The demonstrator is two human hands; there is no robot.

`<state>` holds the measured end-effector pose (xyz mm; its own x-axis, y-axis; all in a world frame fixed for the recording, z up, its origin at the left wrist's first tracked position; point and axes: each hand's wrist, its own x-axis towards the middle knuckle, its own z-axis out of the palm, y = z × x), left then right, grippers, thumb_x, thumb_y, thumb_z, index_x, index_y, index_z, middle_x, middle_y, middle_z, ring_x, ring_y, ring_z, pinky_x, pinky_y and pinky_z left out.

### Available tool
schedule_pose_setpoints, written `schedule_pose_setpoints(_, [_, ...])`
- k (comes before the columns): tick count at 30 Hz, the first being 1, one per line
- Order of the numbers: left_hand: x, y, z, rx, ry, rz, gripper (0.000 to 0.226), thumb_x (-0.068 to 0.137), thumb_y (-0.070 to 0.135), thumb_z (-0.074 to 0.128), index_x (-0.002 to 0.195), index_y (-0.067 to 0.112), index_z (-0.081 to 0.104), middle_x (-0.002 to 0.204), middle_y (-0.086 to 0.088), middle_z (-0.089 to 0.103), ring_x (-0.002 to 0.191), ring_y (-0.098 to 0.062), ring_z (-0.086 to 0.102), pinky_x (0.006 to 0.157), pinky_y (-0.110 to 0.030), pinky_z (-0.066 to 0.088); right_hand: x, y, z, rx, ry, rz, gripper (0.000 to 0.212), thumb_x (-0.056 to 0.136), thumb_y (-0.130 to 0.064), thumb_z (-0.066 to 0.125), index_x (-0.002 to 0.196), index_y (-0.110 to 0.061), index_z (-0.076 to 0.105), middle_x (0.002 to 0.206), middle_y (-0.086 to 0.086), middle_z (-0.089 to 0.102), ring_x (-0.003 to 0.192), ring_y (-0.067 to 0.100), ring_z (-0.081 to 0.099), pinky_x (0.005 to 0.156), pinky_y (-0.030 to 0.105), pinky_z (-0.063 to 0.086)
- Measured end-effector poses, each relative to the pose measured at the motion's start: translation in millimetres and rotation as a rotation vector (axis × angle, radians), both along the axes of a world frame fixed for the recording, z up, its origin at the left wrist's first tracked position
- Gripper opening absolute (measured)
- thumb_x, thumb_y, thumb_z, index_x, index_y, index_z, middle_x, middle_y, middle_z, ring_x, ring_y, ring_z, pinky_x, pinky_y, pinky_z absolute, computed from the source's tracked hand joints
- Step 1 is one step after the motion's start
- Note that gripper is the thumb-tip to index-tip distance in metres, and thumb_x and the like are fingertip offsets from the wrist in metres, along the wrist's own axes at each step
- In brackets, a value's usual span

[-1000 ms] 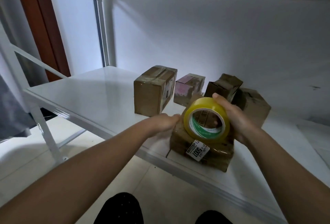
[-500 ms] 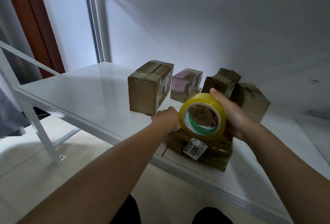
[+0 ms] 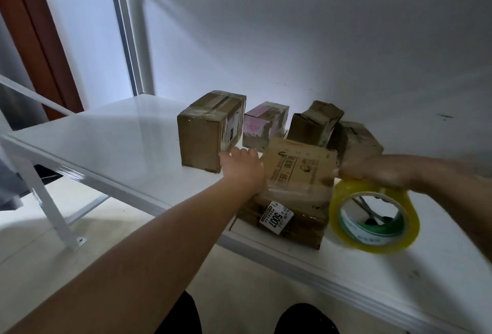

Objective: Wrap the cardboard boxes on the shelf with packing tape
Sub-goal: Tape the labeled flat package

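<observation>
A flat cardboard box (image 3: pixel 295 190) lies near the front edge of the white shelf (image 3: pixel 111 144), a white sticker (image 3: pixel 276 217) on its near side and a clear band of tape across its top. The left hand (image 3: pixel 243 167) rests on the box's left edge, fingers fairly straight. The right hand (image 3: pixel 372 174), blurred, grips a yellow roll of tape (image 3: pixel 374 217) just right of the box. Behind stand four more boxes: a taped brown box (image 3: pixel 210 131), a pink-labelled box (image 3: pixel 263 123), a tilted box (image 3: pixel 314 122) and a box at the right (image 3: pixel 356 139).
</observation>
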<state>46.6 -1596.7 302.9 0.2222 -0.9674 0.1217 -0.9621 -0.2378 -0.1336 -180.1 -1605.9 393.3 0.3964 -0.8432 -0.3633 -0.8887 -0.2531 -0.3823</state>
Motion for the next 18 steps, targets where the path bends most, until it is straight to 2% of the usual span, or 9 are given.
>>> schedule_pose_setpoints(2, [-5,0,2,-0.025,-0.093,-0.045,0.044,0.1,0.033,0.028,0.138,0.011,0.035,0.138,-0.011,0.045,0.13,-0.028,0.037,0.104,-0.047,0.029,-2,0,-14,-0.016,0.042,-0.019,0.048,0.099,-0.045,0.038,0.057,-0.031,0.057,0.063,-0.019,0.054,0.068,0.0,0.048,0.069,0.02,0.038])
schedule_pose_setpoints(6, [-17,-2,4,-0.062,-0.257,-0.206,0.055,0.098,0.028,0.037,0.147,0.008,0.02,0.144,-0.014,0.037,0.136,-0.03,0.027,0.109,-0.05,0.023,-8,-1,-25,-0.004,0.038,-0.083,0.037,0.096,-0.051,0.04,0.073,-0.027,0.058,0.081,-0.006,0.058,0.084,0.014,0.057,0.085,0.031,0.041])
schedule_pose_setpoints(10, [-38,-5,3,-0.059,-0.358,-0.397,0.091,0.086,0.026,0.065,0.151,0.008,0.003,0.151,-0.013,0.026,0.14,-0.03,0.021,0.11,-0.046,0.024,-6,-1,-33,-0.038,0.013,-0.087,0.036,0.096,-0.048,0.04,0.069,-0.027,0.053,0.073,-0.006,0.053,0.073,0.01,0.052,0.069,0.026,0.037])
schedule_pose_setpoints(12, [-52,-4,4,-0.063,-0.317,-0.466,0.099,0.082,0.023,0.069,0.151,0.008,0.001,0.151,-0.014,0.025,0.139,-0.031,0.022,0.11,-0.046,0.025,-6,-1,-39,-0.045,0.008,-0.119,0.034,0.095,-0.049,0.04,0.072,-0.027,0.051,0.074,-0.005,0.052,0.071,0.01,0.05,0.061,0.023,0.034])
schedule_pose_setpoints(15, [-81,2,1,-0.102,-0.149,-0.591,0.09,0.086,0.022,0.062,0.151,0.008,0.002,0.148,-0.016,0.03,0.136,-0.031,0.027,0.109,-0.046,0.026,-5,0,-43,-0.053,-0.017,-0.162,0.036,0.093,-0.049,0.041,0.07,-0.023,0.05,0.069,-0.001,0.049,0.066,0.013,0.047,0.059,0.026,0.033])
schedule_pose_setpoints(18, [-96,6,-5,-0.186,-0.121,-0.591,0.085,0.091,0.022,0.056,0.151,0.008,-0.002,0.143,-0.012,0.035,0.132,-0.028,0.032,0.106,-0.043,0.031,-4,-1,-45,-0.076,-0.029,-0.176,0.037,0.092,-0.047,0.042,0.068,-0.021,0.05,0.067,0.001,0.049,0.064,0.013,0.046,0.059,0.027,0.034])
